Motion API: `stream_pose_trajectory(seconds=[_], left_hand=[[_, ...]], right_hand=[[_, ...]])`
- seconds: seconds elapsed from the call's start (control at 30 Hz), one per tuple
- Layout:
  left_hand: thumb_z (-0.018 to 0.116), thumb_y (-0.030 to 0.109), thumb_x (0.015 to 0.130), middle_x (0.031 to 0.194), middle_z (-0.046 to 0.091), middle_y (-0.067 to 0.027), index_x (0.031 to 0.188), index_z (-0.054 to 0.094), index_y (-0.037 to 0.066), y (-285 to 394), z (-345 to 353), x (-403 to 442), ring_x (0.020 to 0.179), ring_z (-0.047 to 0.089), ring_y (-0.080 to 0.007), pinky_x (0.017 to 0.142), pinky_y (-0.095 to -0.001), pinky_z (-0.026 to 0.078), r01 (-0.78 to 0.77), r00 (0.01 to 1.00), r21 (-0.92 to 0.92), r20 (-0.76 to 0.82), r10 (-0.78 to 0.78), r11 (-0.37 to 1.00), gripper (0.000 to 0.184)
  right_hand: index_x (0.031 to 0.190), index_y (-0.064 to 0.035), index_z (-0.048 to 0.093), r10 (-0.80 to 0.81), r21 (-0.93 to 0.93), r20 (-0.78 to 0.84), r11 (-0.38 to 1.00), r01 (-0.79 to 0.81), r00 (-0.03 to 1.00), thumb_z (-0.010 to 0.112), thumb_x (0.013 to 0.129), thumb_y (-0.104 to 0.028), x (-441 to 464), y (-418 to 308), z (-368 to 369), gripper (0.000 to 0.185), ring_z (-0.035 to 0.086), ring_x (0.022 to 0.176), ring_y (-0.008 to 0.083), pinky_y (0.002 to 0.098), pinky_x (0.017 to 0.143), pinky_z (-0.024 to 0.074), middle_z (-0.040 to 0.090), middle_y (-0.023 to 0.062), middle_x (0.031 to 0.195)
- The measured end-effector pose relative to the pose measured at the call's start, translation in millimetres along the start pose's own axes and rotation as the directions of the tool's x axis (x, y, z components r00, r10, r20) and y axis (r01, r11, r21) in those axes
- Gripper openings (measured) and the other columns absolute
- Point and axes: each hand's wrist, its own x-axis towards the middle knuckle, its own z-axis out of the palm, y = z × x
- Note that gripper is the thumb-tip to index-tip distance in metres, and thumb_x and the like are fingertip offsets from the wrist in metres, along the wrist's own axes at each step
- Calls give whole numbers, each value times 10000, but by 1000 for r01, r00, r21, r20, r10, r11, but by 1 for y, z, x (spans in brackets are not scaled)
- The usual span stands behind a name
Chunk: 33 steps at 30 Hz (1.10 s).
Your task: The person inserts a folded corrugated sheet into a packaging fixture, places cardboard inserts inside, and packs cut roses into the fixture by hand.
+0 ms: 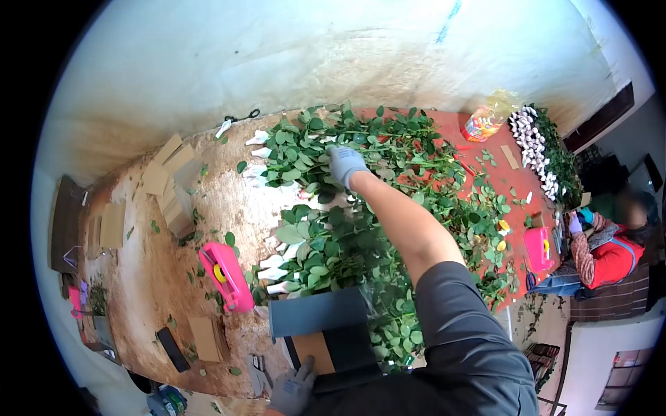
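My right hand (345, 165), in a grey glove, reaches into a pile of leafy stems (312, 147) with white-sleeved flower heads at their left ends. Its fingers are curled in at the leaves; what they hold, if anything, is hidden. My left hand (293, 390), also gloved in grey, rests at the near side of a dark, box-like stand (319, 313). Its fingers lie extended on a brown cardboard piece (316, 350) set in the stand. More leafy stems (333, 243) lie just beyond the stand.
A pink tape dispenser (227, 276), cardboard sheets (208, 340), a phone (172, 349) and a stapler-like tool (259, 374) lie to the left. Scissors (244, 116) sit by the wall. At right are a snack bag (482, 125), wrapped flowers (533, 149) and a co-worker (610, 253).
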Motion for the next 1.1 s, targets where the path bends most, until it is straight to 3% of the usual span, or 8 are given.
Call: stream_pose_trajectory(seconds=[0.1,0.17,0.47,0.63,0.7,0.83,0.93,1.1], left_hand=[[537,95,852,1591,404,-152,1288,633,78,-2,-1,-1,982,653,-335,768,-456,561,-61,997,-3,-42,61,998,447],[538,95,850,1596,395,-152,1297,628,73,-9,12,-3,990,653,-329,775,-449,561,-80,996,18,-42,81,997,456],[523,130,866,1612,372,-147,1354,597,78,-12,19,-3,1055,639,-311,800,-421,558,-96,995,45,-28,97,994,496],[526,141,872,1636,332,-131,1355,601,96,-2,9,-7,1034,649,-324,788,-423,558,-81,978,213,-173,119,974,490],[532,149,875,1650,303,-116,1358,604,110,1,0,0,1045,645,-323,771,-429,553,-32,995,125,101,19,992,490],[552,172,854,1565,442,-100,1366,604,122,0,-4,4,1057,631,-295,799,-430,534,-45,991,166,131,23,985,517],[669,251,810,1554,432,-175,1246,648,99,6,-26,-2,1124,639,-365,946,-452,531,-23,996,-61,81,28,998,462],[666,205,795,1497,472,-232,1111,649,39,2,-18,-3,995,646,-420,897,-503,533,-114,992,-87,-65,108,990,357]], right_hand=[[1154,-78,697,18,-138,2,990,-18,1000,546,946,-174,16,-5,11,274,679,1115,335,448,902,552,710,166,1167],[1126,-112,736,114,-298,231,954,-41,966,564,947,-184,19,-5,10,258,686,1119,296,411,886,556,707,142,1189],[1165,-156,738,-78,-618,185,766,177,980,563,961,-197,2,4,3,273,614,1153,278,454,921,455,672,79,1203],[1110,-131,654,-436,-665,-203,719,204,877,561,906,-177,-10,1,-79,229,581,1093,273,472,961,406,633,97,1106],[1105,-128,610,-506,-578,-342,778,248,792,582,867,-141,-26,-4,-122,241,591,1026,281,435,921,431,612,95,1061],[1125,-102,577,-565,-599,-365,751,278,740,600,841,-129,-122,-40,-193,286,593,995,286,439,879,461,609,117,1076],[1088,-104,584,-653,-637,-371,696,331,660,609,830,-127,-197,-54,-205,260,594,944,296,445,854,471,596,121,1042],[1068,-115,599,-425,-603,-138,753,265,894,592,848,-115,-216,7,-177,220,597,999,287,440,843,463,597,121,1049]])
